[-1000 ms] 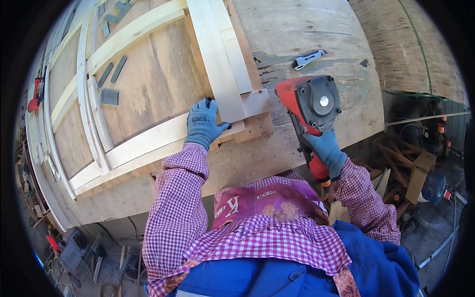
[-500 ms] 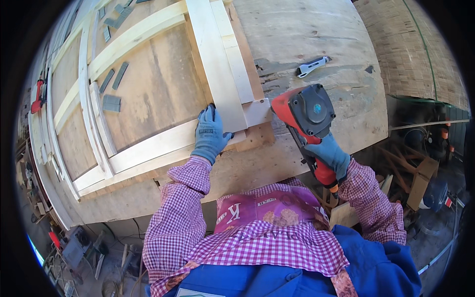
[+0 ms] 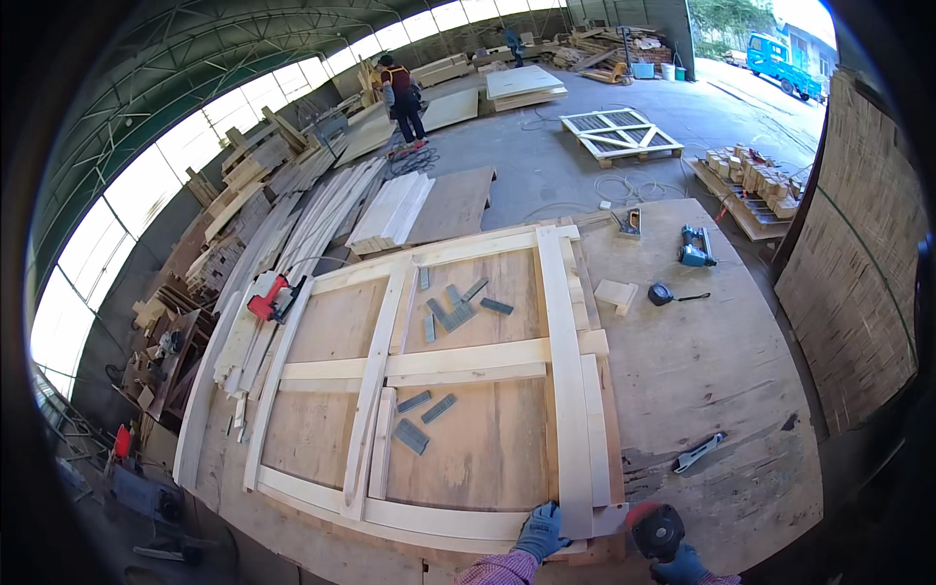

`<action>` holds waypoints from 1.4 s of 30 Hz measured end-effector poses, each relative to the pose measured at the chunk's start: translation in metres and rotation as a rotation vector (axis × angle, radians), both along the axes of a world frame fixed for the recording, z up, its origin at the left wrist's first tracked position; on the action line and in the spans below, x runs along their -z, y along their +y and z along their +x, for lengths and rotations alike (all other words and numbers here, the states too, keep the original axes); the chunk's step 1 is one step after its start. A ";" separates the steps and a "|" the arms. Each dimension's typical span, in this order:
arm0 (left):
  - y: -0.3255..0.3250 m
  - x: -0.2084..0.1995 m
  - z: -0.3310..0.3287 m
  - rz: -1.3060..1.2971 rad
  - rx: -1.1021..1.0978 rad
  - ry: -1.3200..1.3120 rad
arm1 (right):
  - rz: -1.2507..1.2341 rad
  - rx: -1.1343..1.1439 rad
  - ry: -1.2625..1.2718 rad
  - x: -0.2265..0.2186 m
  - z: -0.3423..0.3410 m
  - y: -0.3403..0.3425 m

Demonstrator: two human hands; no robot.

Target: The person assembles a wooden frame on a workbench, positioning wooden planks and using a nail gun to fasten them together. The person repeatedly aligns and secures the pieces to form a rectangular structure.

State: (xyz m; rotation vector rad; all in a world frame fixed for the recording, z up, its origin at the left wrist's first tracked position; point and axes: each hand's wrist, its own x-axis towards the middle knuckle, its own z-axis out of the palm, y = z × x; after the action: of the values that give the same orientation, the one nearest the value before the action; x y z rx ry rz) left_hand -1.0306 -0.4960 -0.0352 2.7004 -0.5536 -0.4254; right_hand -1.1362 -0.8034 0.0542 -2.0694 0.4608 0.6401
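A light wooden frame (image 3: pixel 466 363) of crossed slats lies on the plywood worktop. At its near right corner my left hand (image 3: pixel 541 533), in a blue glove, rests on the wood beside the lower end of a long upright slat (image 3: pixel 565 409). Its fingers are stretched out and the thumb is apart. My right hand (image 3: pixel 680 565), gloved alike, is wrapped round the handle of a red and black nail gun (image 3: pixel 657 531). The gun's nose is at the end of the bottom rail by that corner; the contact point is hidden. Grey strips of fasteners (image 3: pixel 411 437) lie inside the frame.
On the worktop (image 3: pixel 721 380) to the right lie a utility knife (image 3: pixel 699 452), a tape measure (image 3: pixel 662 293), a blue nail gun (image 3: pixel 696 248) and a wood offcut (image 3: pixel 616 294). Another red nail gun (image 3: pixel 274 296) lies at left. Beyond are stacked boards (image 3: pixel 390 210) and a person (image 3: pixel 401 97).
My view has tilted up and widened, bringing the workshop into sight; my hands now appear lower in the picture. The left hand stays at the frame corner and the right still holds the nail gun.
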 end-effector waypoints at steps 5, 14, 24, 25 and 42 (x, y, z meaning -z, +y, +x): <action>-0.005 -0.011 0.006 -0.002 0.010 0.095 | -0.007 0.023 -0.003 -0.013 0.005 0.001; -0.006 -0.006 0.008 0.014 0.007 0.062 | -0.128 -0.060 -0.058 0.007 -0.002 -0.006; -0.004 -0.007 0.007 0.000 0.002 0.041 | 0.006 0.039 0.033 -0.017 0.005 0.003; -0.004 -0.012 0.007 0.005 -0.004 0.044 | 0.028 0.056 0.032 -0.019 0.006 0.003; -0.006 -0.007 0.004 0.000 -0.015 -0.004 | 0.198 0.170 0.051 -0.027 0.006 0.007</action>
State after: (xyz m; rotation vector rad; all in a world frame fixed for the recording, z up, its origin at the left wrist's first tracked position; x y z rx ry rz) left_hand -1.0267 -0.5018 -0.0286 2.7041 -0.5339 -0.4166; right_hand -1.1303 -0.7962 0.0815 -1.8094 0.5730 0.6126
